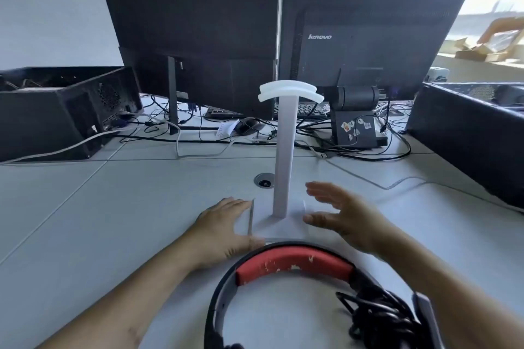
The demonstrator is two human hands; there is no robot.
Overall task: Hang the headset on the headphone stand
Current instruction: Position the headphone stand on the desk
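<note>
Both hands spread, holding nothing: left hand [226, 227] and right hand [343, 218] flank the stand [283, 156]. I'd steady its base, then lift the headset [295, 263] by the band.

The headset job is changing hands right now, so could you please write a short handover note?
Left hand: open, resting at the left edge of the stand base, holding nothing.
Right hand: open, just right of the post, empty.
Headset: lying on the desk in front of the stand, cable bunched beside it.
Done: stand upright, hook empty.
Left: pick up the headset and hang it on the hook.
</note>
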